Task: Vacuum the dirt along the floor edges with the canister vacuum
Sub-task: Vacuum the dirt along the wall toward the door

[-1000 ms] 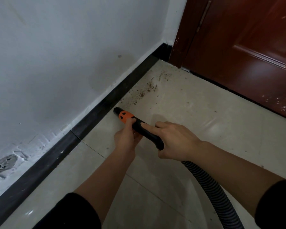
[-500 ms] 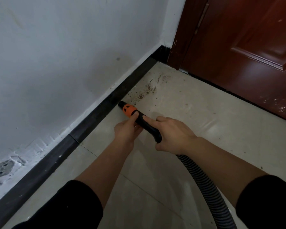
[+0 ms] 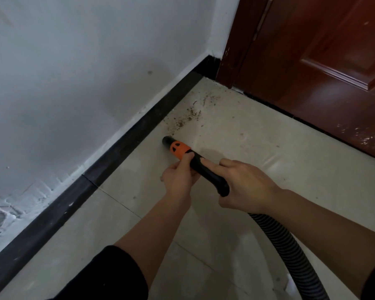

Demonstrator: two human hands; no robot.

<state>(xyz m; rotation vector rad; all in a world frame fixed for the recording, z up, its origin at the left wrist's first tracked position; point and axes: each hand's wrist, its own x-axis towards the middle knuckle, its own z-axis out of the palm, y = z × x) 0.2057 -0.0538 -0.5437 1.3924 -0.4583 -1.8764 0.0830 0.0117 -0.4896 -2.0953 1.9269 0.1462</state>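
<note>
Gripping the black-and-orange nozzle [image 3: 183, 153], both hands curl round it, left hand [image 3: 178, 176] ahead of right hand [image 3: 245, 187], its tip just short of the dirt [image 3: 182, 122] beside the baseboard [image 3: 139, 135].

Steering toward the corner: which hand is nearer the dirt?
Left. Left hand holds the vacuum nozzle just short of the dirt; right hand holds it farther back.

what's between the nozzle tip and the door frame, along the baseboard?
Head view: a trail of brown dirt specks on the pale floor tile, running beside the black baseboard from just past the nozzle tip toward the door frame. Nothing else.
</note>
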